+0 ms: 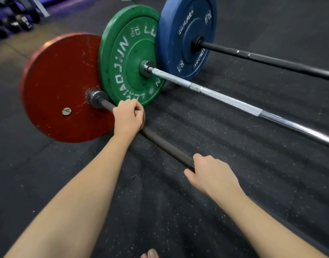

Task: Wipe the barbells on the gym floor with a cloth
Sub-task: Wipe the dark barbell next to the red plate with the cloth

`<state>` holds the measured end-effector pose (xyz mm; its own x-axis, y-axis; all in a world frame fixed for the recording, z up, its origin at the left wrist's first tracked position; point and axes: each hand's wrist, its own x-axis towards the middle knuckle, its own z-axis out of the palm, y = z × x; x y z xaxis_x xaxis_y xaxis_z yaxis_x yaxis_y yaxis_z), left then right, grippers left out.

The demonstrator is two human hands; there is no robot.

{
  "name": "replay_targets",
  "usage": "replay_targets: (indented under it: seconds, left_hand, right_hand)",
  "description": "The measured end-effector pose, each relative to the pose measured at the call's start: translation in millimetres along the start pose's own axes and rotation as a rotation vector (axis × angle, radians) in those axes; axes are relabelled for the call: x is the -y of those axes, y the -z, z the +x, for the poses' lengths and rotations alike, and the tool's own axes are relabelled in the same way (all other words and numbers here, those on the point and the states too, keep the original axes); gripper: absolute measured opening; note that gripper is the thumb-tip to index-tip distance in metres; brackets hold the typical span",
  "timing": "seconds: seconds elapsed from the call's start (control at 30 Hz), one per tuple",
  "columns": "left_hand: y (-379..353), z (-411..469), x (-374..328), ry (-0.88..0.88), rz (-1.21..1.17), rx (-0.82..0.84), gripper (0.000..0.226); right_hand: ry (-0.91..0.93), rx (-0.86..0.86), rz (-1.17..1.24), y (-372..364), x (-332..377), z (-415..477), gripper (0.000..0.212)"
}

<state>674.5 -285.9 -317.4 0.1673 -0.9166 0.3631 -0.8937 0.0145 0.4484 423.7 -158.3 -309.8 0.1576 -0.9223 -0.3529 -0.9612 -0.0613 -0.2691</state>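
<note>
Barbell shaft (165, 146) runs away up-left to the red plate (63, 86) — left hand (128, 116) wraps it nearest the plate, right hand (212, 174) grips it lower down.

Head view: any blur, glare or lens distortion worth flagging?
Head view: wide-angle distortion stretches the forearms; the dumbbell rack top left is blurred and purple-lit; glare streaks the chrome bar; the dark bar and red plate are sharp.
</note>
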Motion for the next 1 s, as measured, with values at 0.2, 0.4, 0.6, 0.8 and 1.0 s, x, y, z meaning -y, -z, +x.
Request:
replay_targets:
  seconds: [0.2, 0.4, 0.6, 0.8, 1.0]
  left_hand:
    - [-11.1, -44.5, -26.5, -0.163, -0.038, 0.011, 0.023]
    - [-0.5, -13.3, 13.4, -0.257, -0.017, 0.048, 0.018]
    - [6.9, 35.9, 31.3, 0.086, 0.090, 0.039, 0.025]
    - [-2.8, -2.4, 24.9, 0.166, 0.025, -0.041, 0.024]
    - [-3.5, -19.9, 48.2, 0.061, -0.003, 0.022, 0.025]
  right_hand:
    - [0.002, -0.012, -0.015, -0.6, 1.4, -1.0, 0.034]
    - [-0.002, -0.030, -0.033, 0.5, 1.8, -5.0, 0.041]
    - [0.000, -0.021, -0.030, -0.1, 1.8, -1.3, 0.039]
    - [0.016, -0.020, -0.040, -0.7, 1.6, -1.8, 0.035]
    - [0.016, -0.024, -0.050, -2.4, 0.7, -0.1, 0.033]
